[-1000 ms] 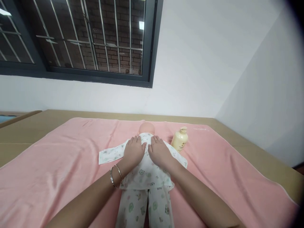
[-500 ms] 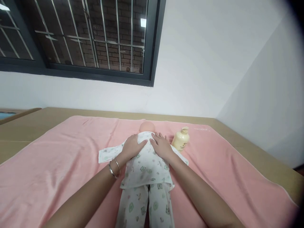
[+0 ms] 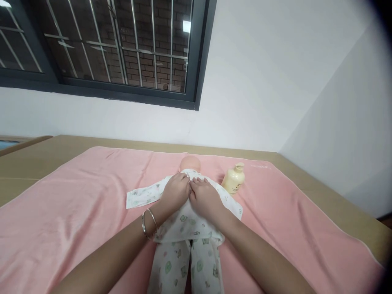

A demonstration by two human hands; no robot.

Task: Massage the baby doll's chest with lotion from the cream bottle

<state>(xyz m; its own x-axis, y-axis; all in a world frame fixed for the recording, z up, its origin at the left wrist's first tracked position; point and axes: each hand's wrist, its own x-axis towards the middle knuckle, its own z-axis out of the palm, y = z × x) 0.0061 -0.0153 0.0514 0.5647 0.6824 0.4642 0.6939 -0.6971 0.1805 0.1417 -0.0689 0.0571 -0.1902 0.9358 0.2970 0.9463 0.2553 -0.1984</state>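
A baby doll lies on a pink blanket, its bald head (image 3: 190, 163) at the far end. It wears a white patterned top (image 3: 190, 223) and matching trousers (image 3: 199, 265). My left hand (image 3: 177, 188) has its fingers curled on the cloth just below the doll's neck, pinching it. Close against it, my right hand (image 3: 204, 195) is also closed on the top's cloth at the middle. The exact spot both sets of fingertips grip is partly hidden. One sleeve (image 3: 143, 197) stretches out flat to the left.
A pale yellow pump bottle (image 3: 234, 179) stands just right of the doll. The pink blanket (image 3: 92, 196) has loose folds and covers most of a wooden surface (image 3: 312, 196). Behind rise a white wall (image 3: 245, 90) and a barred window (image 3: 122, 49).
Both hands have drawn inward to the middle of the top. Their fingers, flat and spread before, are now curled onto the cloth, which bunches between them.
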